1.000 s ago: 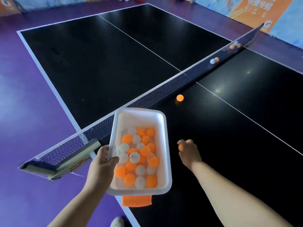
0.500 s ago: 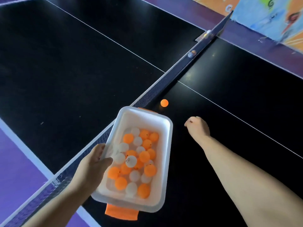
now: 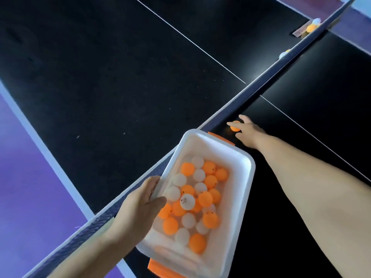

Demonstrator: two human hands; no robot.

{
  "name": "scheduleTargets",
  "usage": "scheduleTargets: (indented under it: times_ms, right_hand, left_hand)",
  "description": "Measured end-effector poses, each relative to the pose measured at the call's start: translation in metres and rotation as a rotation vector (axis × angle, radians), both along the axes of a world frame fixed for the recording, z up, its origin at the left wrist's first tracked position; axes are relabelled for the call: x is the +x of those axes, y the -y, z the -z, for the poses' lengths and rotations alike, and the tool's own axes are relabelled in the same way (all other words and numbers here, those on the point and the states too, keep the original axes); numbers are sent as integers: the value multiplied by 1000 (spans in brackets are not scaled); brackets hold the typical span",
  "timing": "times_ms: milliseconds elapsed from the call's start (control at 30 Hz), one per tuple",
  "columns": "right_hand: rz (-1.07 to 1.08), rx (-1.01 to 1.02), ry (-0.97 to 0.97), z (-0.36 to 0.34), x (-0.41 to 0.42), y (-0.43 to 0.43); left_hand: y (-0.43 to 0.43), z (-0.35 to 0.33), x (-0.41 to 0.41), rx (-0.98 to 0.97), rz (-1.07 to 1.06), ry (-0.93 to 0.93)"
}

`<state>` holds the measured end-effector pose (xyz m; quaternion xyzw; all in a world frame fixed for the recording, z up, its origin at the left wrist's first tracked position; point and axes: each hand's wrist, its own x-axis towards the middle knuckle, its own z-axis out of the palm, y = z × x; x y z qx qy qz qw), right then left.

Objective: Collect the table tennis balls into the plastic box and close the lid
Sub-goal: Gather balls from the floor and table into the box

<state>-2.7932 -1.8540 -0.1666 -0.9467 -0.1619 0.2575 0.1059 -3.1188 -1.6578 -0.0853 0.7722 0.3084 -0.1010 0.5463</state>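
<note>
The white plastic box [image 3: 244, 177] with orange latches holds several orange and white table tennis balls [image 3: 197, 199] and has no lid on it. My left hand [image 3: 138, 205] grips its left rim, thumb inside, and holds it tilted above the net. My right hand [image 3: 248, 131] reaches to the foot of the net on the near side. Its thumb and index finger lie on either side of a single orange ball [image 3: 234, 127] on the black table. No lid is in view.
The net [image 3: 220, 115] runs diagonally from lower left to upper right across the black table [image 3: 120, 77]. Far along it lie a white ball [image 3: 283, 55] and, by the net post, an orange ball [image 3: 310, 28] and a white ball [image 3: 316, 21]. Purple floor lies at the left.
My right hand has moved forward from the open table to the orange ball by the net and closed around it. The view and the box have shifted closer to the net.
</note>
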Motion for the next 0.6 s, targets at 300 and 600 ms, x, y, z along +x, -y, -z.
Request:
scheduleTargets:
  times_ms: [300, 600]
  right_hand:
    - [105, -82, 98, -18, -40, 34]
    - [305, 880, 321, -135, -162, 69]
  left_hand:
    - [14, -6, -4, 87, -29, -27]
    - [63, -42, -35, 142, -108, 65]
